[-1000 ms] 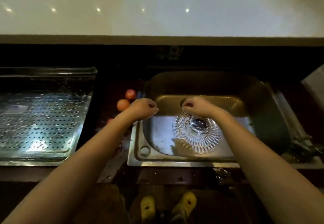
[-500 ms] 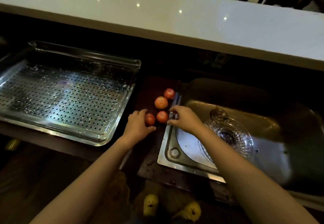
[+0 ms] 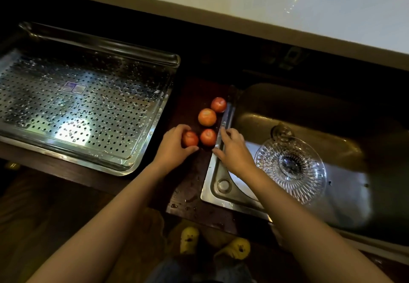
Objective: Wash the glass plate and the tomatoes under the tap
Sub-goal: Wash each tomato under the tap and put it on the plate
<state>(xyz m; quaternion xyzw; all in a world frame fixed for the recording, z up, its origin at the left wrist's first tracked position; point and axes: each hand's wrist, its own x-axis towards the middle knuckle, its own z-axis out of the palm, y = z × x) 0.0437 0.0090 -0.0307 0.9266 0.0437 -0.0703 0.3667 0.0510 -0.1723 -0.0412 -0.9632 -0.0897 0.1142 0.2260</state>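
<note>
left hand (image 3: 174, 147) is wrapped round the front-left tomato (image 3: 190, 138), fingers curled over its far side and thumb tucked under the near side, so it's properly gripped. that tomato sits on the dark desk (image 3: 190, 96), on the narrow strip between the perforated metal tray (image 3: 88, 105) and the sink (image 3: 287, 110), closer to the desk's front edge than the rest.

just beside it, right up against the sink's left rim, is the front-right tomato (image 3: 208, 137). behind those two, the middle tomato (image 3: 207, 117) and then the back tomato (image 3: 218, 104) run along the rim toward the desk's back edge, close together.

right hand (image 3: 234, 152) lies over that left rim with its fingers spread apart and fairly straight, holding nothing. the fingertips end next to the front-right tomato, but i honestly can't tell if they touch it.

the glass plate (image 3: 309, 183) is lying flat on the bottom of the sink, right over the drain, which shows through its cut-glass middle. it's on the far side of the right hand from the tomatoes, and neither hand is on it.

the tray is speckled with water drops, and there are wet spots on the desk by the front edge too. a pale ledge (image 3: 265, 10) runs along behind everything, and yellow slippers (image 3: 189, 239) show on the floor below the front edge.
</note>
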